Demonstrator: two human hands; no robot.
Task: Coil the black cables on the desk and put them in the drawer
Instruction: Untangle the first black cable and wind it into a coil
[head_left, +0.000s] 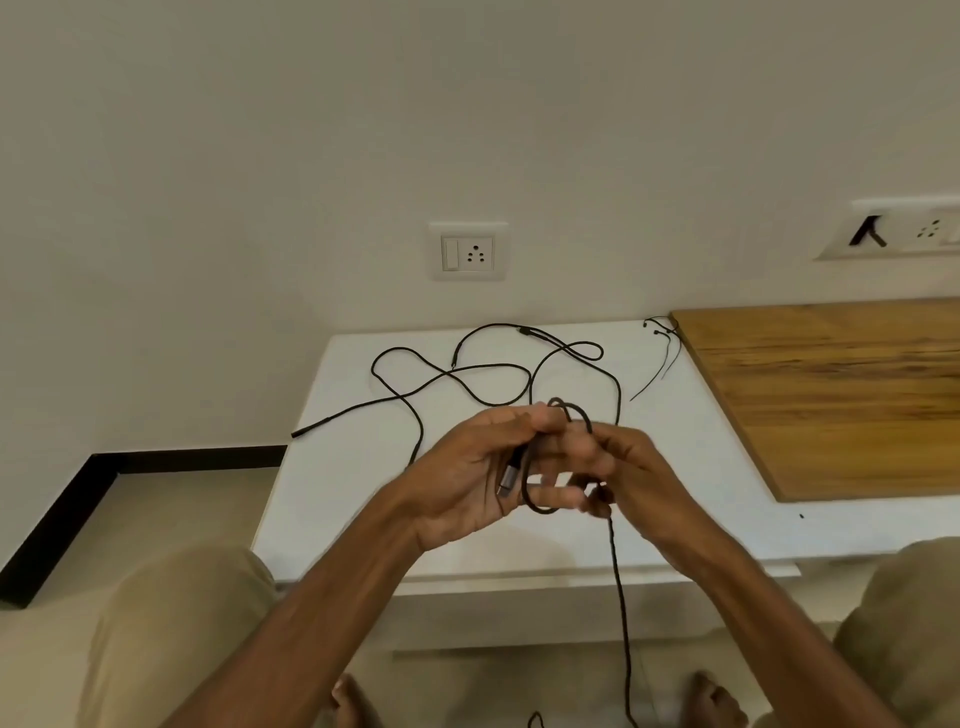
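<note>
Right in front of the desk edge, between both hands, the black cable (618, 577) is up off the surface: a couple of loops sit around the fingers of the left hand (462, 478), and its silver connector (506, 478) lies against that palm. From the right hand (639, 467) the free length drops straight down past the white desk (353, 499) toward the floor, between two bare feet.

Count them up: one cable in the hands, one long loose cable (488, 368) sprawled in curves across the back of the desk, one end poking over the left edge, and one thin wire (662, 364) with two small tips by the wooden board (831, 395). Whether the sprawled length joins the one being held, I cannot tell; it runs in behind the right hand.

The left hand is palm toward the camera, fingers curled, thumb laid over the top of the loops. The right hand meets it fingertip to fingertip and pinches the cable just below the coil.

Two wall sockets show, one (467, 252) above the desk, another (893, 231) off to the right.
</note>
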